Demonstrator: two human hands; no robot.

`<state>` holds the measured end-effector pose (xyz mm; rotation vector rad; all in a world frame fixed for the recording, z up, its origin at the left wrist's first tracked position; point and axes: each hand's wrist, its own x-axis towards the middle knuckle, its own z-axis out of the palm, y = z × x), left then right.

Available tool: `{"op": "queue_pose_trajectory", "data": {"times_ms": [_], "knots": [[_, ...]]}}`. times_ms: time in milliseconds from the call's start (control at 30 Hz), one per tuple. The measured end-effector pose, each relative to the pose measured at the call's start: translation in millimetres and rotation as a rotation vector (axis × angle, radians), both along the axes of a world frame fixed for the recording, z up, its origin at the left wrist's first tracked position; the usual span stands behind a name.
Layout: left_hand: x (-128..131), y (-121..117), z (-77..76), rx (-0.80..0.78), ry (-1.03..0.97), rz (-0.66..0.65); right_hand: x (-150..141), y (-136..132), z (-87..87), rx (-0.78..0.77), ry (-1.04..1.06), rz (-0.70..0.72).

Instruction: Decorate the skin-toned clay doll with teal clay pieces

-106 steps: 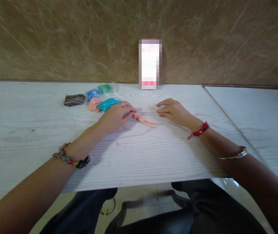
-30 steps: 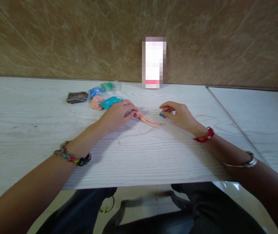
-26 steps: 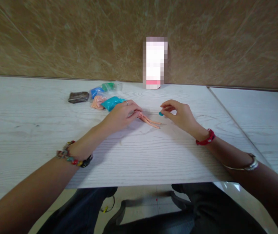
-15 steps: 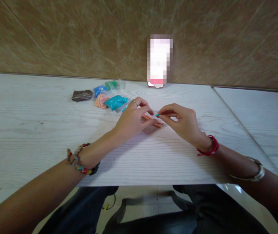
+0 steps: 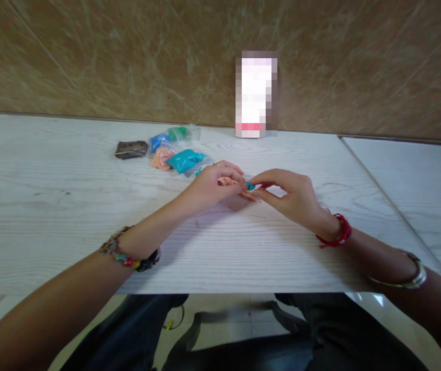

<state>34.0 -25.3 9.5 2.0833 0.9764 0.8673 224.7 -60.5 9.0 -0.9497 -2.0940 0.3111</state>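
we pinch the teal bit w/ r hand fingertips; l hand seems clamped on its other edge, prob. to steady it. pink figure lies below, on table.

peach figure | lying, partly hidden, slim legs rightward | turquoise piece | small, pinched, near legs

On the tabletop, my left hand and right hand are meeting around a small piece, with a forked piece lying beneath them. Left and farther back, four packets are clustering, a fifth packet lying just left of them. Behind, right of the packets, a blurred panel is standing before the wall.
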Motion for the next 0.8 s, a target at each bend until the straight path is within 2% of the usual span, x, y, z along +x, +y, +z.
{"op": "queue_pose_trajectory", "data": {"times_ms": [367, 633, 800], "knots": [[6, -2, 0.2, 0.025, 0.035, 0.039, 1, 8, -5.6, 0.044, -0.074, -0.068], [11, 1, -3.2, 0.124, 0.083, 0.142, 4, 17, -9.0, 0.116, -0.102, -0.108], [9, 5, -6.4, 0.234, 0.101, 0.244, 13, 29, -13.6, 0.021, -0.168, -0.154]]}}
